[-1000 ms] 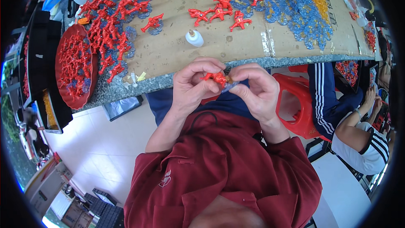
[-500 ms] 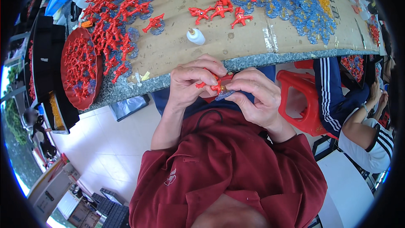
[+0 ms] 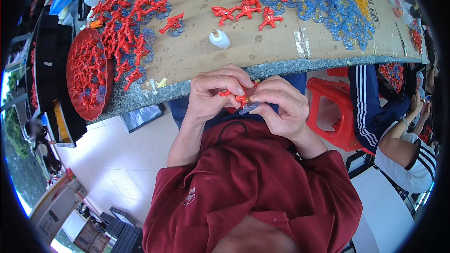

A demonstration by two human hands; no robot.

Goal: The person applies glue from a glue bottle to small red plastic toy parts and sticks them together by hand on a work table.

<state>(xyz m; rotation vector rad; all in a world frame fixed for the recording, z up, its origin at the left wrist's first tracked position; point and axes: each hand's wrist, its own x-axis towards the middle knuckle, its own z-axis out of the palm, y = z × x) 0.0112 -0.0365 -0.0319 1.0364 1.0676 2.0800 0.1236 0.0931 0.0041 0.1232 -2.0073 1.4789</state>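
From where I stood, the head view had the person's left hand [image 3: 213,94] and right hand [image 3: 285,105] close together at the middle of the frame, just below the table edge. A second earlier the red figure [image 3: 240,99] had lain more sideways between them; now its clear blue base [image 3: 248,108] hung lower. Compared with half a second before, less red showed between the fingers, while the grips looked much the same. The left hand pinched the figure's body, and the right held the base end between thumb and fingers.

At the left of the frame, a red scalloped dish [image 3: 90,115] was heaped with red figures [image 3: 88,72], a few bluish pieces among them. Just below it, a black bin [image 3: 78,130] held amber bits [image 3: 61,121]. Toward the right, a dark tray [image 3: 387,89] carried red and blue pieces [image 3: 393,75]. A small white bottle [image 3: 219,40] stood on the cardboard [image 3: 187,49], upper middle, apart from the hands.
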